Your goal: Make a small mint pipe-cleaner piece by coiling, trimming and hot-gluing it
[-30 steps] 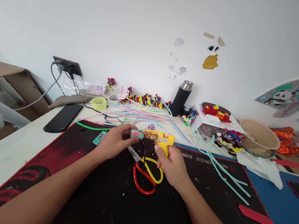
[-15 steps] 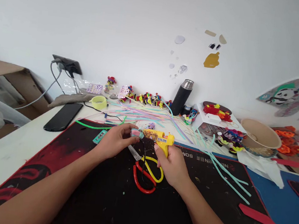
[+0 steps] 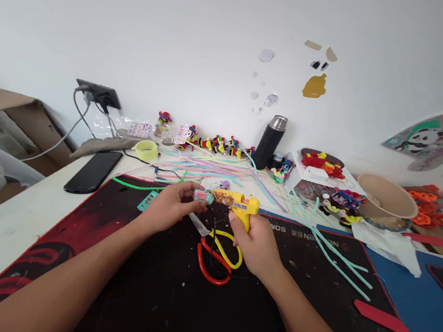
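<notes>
My right hand (image 3: 256, 240) is wrapped round the handle of a yellow glue gun (image 3: 237, 202), its nozzle end pointing left. Between the fingers of my left hand (image 3: 172, 205) is a small pink and teal fuzzy piece (image 3: 203, 196), close against the nozzle end; whether they touch I cannot tell. Below both hands lies a pair of scissors (image 3: 212, 272) with one red and one yellow handle loop, blades toward the upper left. A dark cord hangs from the glue gun across the scissors.
A black desk mat (image 3: 171, 310) lies under my hands. Behind it are pastel pipe cleaners (image 3: 209, 165), a black thermos (image 3: 270, 144) and a yellow tape roll (image 3: 146, 150). A black phone (image 3: 93, 172) lies left. Right are pale green pipe cleaners (image 3: 339, 258), a red strip (image 3: 380, 317) and a beige bowl (image 3: 387, 200).
My left fingers have shifted slightly, showing more of the pink and teal piece. The glue gun stays almost where it was. The camera view has moved very slightly.
</notes>
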Available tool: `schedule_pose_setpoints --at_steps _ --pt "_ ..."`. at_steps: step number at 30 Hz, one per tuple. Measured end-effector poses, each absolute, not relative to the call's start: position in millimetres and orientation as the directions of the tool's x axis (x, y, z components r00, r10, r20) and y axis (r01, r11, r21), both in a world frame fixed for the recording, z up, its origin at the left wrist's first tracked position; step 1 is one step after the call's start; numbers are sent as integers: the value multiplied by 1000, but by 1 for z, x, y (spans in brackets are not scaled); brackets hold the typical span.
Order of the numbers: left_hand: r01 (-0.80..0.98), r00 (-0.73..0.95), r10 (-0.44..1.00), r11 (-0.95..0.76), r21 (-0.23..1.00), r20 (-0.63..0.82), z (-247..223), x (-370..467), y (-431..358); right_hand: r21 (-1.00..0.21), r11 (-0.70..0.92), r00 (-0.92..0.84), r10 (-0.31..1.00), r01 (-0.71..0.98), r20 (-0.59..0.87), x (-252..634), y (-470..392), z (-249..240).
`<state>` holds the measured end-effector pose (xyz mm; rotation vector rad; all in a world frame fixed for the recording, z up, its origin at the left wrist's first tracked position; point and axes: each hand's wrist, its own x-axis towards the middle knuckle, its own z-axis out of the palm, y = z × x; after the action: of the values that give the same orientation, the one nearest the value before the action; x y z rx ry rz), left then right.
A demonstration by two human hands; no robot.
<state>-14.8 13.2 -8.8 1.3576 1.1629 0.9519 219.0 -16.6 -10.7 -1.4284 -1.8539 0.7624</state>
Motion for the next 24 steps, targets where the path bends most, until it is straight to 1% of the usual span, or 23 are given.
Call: schedule_pose_setpoints --at_steps 7,24 --pt "56 213 971 96 994 -106 -11 -15 15 -772 237 -170 971 589 168 219 -17 -9" --pt "84 211 973 79 993 -95 -15 -16 16 -754 238 -154 971 612 181 219 -19 -6"
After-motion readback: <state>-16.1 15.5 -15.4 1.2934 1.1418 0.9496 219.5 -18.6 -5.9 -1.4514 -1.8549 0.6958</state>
